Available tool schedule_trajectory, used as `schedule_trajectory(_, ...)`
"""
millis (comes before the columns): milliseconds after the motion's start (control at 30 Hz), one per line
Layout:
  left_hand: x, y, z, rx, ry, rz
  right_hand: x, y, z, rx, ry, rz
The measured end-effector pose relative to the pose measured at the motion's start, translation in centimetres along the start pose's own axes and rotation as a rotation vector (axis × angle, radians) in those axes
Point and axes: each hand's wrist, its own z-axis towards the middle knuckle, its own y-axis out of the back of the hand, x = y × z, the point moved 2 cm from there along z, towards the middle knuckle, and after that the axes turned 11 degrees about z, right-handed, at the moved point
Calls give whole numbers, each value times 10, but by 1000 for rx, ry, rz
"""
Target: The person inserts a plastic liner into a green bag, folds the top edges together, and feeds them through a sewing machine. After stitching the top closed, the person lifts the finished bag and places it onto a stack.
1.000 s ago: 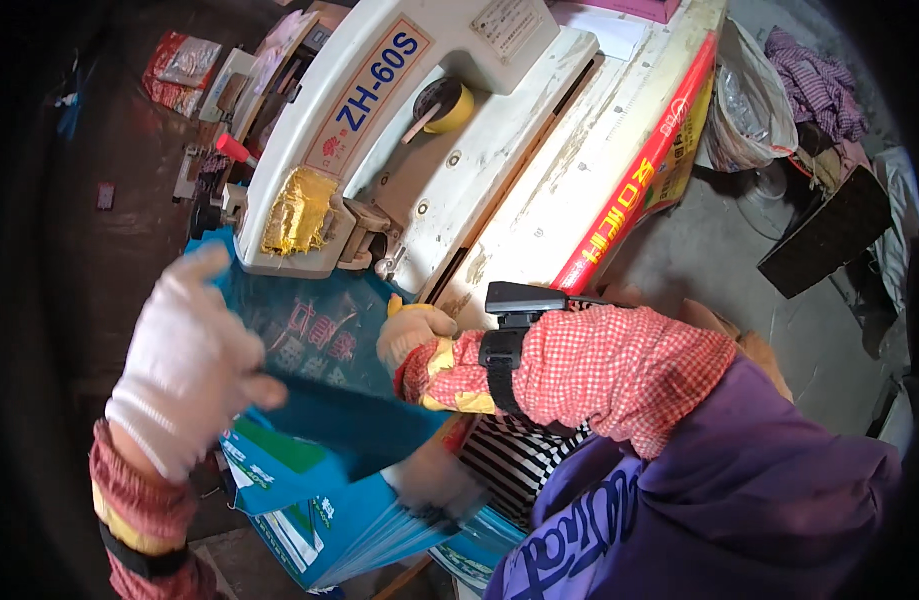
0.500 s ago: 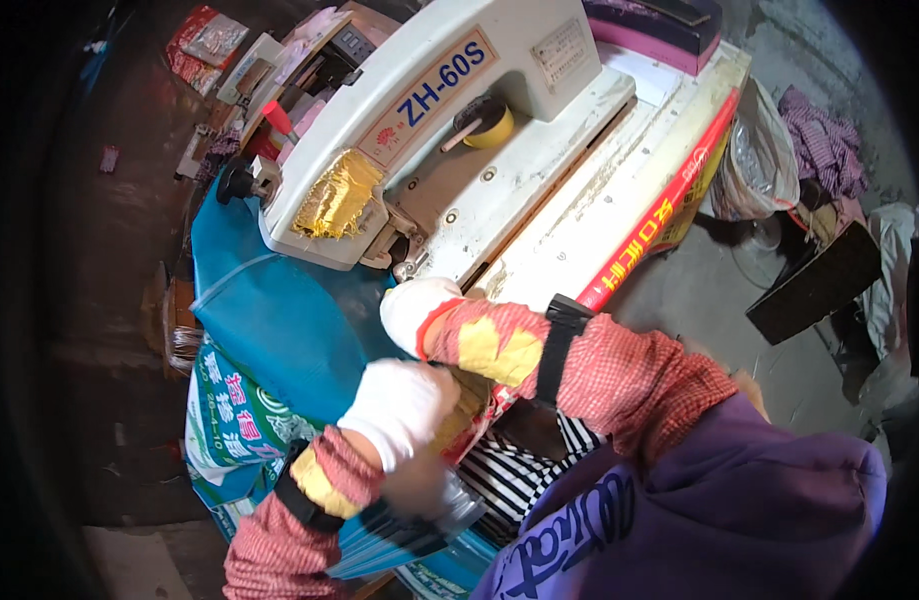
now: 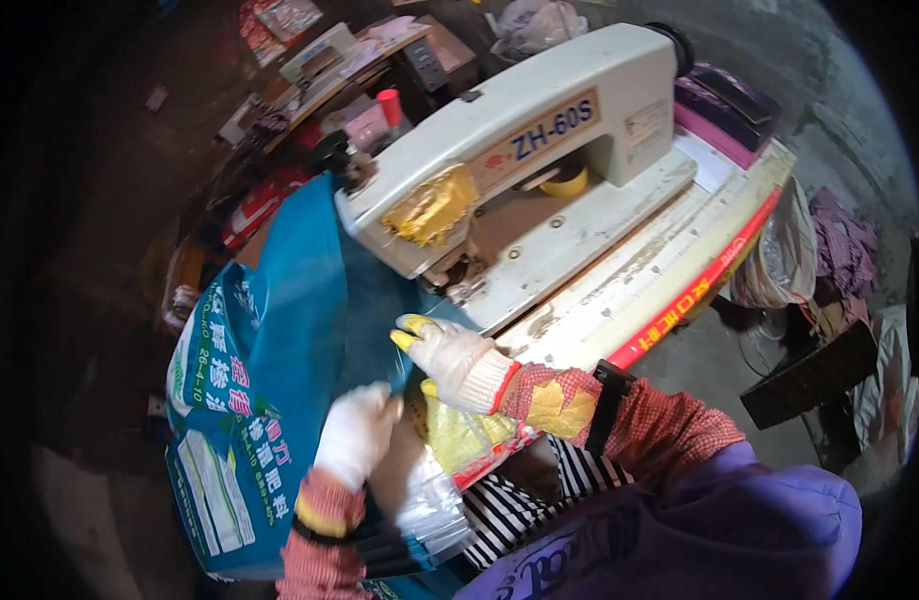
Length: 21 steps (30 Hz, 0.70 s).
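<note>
A big teal woven bag (image 3: 299,290) with printed panels hangs at the left of the white industrial sewing machine (image 3: 519,110), its upper part against the machine's needle end. My left hand (image 3: 357,432), in a white glove, is closed at the bag's near edge with fingers pinched together; some blur hides the exact grip. Below it hangs a crumpled clear plastic sheet (image 3: 429,505). My right hand (image 3: 454,365), in a white glove with yellow-coated fingertips, lies by the bag just in front of the needle area, fingers apart. Beneath that hand shows a yellow wrapped pad (image 3: 469,430).
The machine sits on a worn white table (image 3: 619,310) with a red-and-yellow front strip. A purple box (image 3: 724,115) stands at its far right end. White sacks (image 3: 779,250) and a checked cloth (image 3: 841,245) are piled at right. A cluttered bench (image 3: 379,60) stands behind.
The view has shifted, so the machine sits further right. More of the bag's printed side shows. My right hand's fingers have spread, and my left hand has moved slightly left of it.
</note>
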Motion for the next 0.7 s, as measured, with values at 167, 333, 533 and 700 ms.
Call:
schedule_trajectory(167, -12, 95, -143, -236, -92, 361, -2, -30, 29, 22, -21, -301)
schedule_trajectory(333, 7, 156, -215, -1055, 247, 911, 66, -26, 25, 81, 211, 46)
schedule_trajectory(533, 130, 30, -209, -676, 342, 44, 109, 25, -32, -120, 172, 375)
schedule_trajectory(700, 197, 4, -185, -754, 763, 126, 104, 81, -72, 1, -33, 588)
